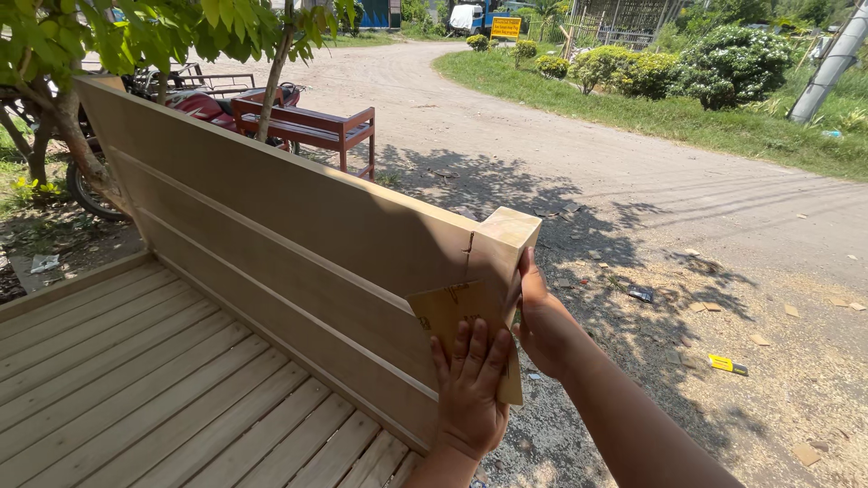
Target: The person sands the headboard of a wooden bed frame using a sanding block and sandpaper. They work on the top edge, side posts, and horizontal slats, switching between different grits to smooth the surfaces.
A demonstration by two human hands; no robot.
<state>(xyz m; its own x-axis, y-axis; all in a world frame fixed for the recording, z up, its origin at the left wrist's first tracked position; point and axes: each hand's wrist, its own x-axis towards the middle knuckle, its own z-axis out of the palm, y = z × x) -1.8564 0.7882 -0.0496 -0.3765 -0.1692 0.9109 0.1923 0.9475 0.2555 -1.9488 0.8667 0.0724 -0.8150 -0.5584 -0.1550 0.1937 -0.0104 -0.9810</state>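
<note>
Left hand [470, 384] lies flat, fingers spread, palm pressing a sheet of sandpaper [457, 316] against the inner face of the bed's end board [298, 244], close to the corner post [506, 239]. The hand is open, no curl around anything; the paper is pinned under the palm rather than gripped, which suits rubbing along a flat face. Lower edge of the sheet sticks out past the fingers on the right.

Right hand [540, 316] sits on the outer side of the corner post, wrist bent, forearm coming in from lower right. Fingers are hidden behind the post, so how far they close cannot be told; it looks like a bracing hold to steady the board against the push from the other side.

Board stands upright on edge beside the slatted platform [154, 380], a crack visible near the post top. Behind it: a red wooden bench [312, 126], a motorcycle [181, 99] under a tree [271, 81], dirt road [542, 154] with wood scraps and sawdust on the ground.
</note>
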